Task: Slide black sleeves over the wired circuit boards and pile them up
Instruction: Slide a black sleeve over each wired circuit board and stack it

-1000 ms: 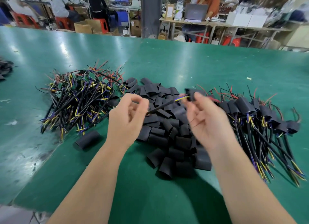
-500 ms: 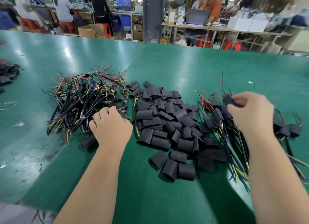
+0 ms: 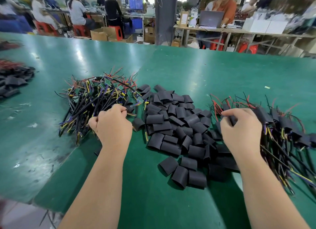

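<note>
left hand [image 3: 112,126] picking a wired board, right hand [image 3: 239,129] at the sleeved pile [image 3: 282,126]
left pinches wires in the unsleeved boards [image 3: 95,98]; right curls round a sleeved board; black sleeves [image 3: 174,122] lie between on the tabletop [image 3: 205,71]. tangled leads may drag neighbouring boards along.

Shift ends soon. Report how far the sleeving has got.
Done: a pile of sleeved boards lies on the right. In hand: the right hand grips one at that pile's edge; the left hand pinches at the bare boards, apparently picking one. Left: that bare pile is large, and many loose sleeves wait in the middle. Well short of finished.
</note>
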Demonstrator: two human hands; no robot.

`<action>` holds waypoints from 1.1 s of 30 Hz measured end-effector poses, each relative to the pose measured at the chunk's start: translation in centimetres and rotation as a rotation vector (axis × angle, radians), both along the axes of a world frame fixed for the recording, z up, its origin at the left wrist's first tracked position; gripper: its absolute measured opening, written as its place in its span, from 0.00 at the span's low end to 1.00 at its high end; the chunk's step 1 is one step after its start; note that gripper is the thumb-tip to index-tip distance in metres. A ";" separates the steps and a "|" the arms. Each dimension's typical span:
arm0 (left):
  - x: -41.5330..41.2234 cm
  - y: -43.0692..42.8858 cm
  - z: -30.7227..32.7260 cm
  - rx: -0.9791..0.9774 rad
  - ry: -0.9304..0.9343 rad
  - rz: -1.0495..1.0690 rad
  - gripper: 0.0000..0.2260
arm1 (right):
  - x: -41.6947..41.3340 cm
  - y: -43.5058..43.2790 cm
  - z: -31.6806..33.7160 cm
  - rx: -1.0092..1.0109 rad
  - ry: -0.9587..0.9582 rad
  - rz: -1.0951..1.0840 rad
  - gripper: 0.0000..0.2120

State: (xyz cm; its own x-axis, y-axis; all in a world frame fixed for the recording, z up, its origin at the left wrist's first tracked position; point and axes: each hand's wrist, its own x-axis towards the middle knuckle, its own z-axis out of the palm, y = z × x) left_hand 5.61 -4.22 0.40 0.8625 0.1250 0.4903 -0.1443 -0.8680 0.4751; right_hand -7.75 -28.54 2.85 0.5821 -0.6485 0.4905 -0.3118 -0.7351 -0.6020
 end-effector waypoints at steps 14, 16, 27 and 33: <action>-3.2 -2.6 1.4 -0.099 -0.193 -0.801 0.08 | 2.4 5.3 0.0 1.340 -0.359 0.619 0.10; -3.3 -2.6 1.2 -0.053 -0.138 -0.794 0.08 | 2.3 5.3 -0.2 1.253 -0.408 0.642 0.04; -3.9 -3.4 1.4 0.021 -0.024 -0.890 0.11 | 1.8 5.8 -0.1 0.935 -0.298 0.762 0.12; -3.8 -3.1 0.8 0.086 -0.062 -0.719 0.08 | -0.4 1.8 1.8 0.708 -0.012 0.626 0.04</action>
State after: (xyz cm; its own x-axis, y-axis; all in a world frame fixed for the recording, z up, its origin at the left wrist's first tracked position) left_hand 1.82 -7.35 1.19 0.6869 -0.5039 0.5237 -0.7180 -0.5821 0.3817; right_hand -8.16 -26.74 4.68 0.9228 -0.3691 0.1107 0.0250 -0.2295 -0.9730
